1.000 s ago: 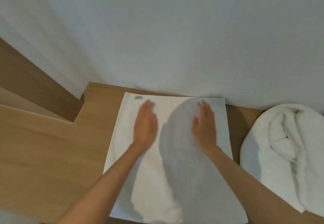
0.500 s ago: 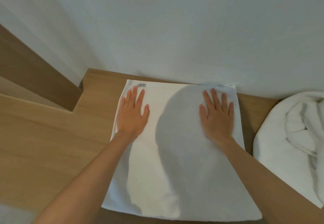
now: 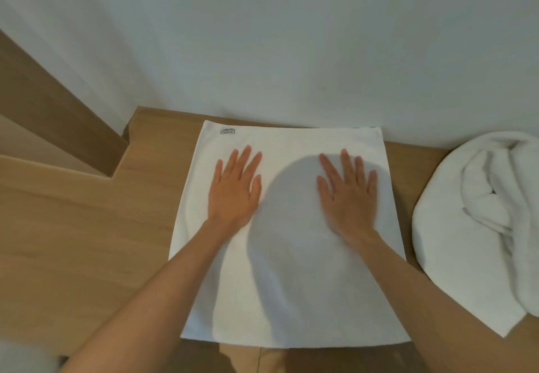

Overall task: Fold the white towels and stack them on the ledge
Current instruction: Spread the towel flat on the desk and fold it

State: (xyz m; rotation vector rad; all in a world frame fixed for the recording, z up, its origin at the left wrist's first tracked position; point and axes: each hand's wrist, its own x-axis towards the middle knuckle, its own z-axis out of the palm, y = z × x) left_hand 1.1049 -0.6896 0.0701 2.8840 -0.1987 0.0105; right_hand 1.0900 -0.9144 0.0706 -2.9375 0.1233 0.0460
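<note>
Folded white towel point(image 3: 291, 285) flat and square on wooden ledge point(image 3: 87, 241), far edge at wall point(image 3: 291, 51), label point(image 3: 227, 131) at far-left corner, crumpled white towel point(image 3: 472, 226) heaped nearby at right

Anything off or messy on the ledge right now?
Mostly tidy: the flat towel lies square against the wall under the left hand and right hand, both pressed flat. One oddity: the crumpled towel at the right of the ledge is an unfolded heap. No spills or damage visible.

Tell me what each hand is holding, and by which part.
Nothing is held. The left hand and the right hand lie flat, fingers straight, on the far half of the white towel.
</note>
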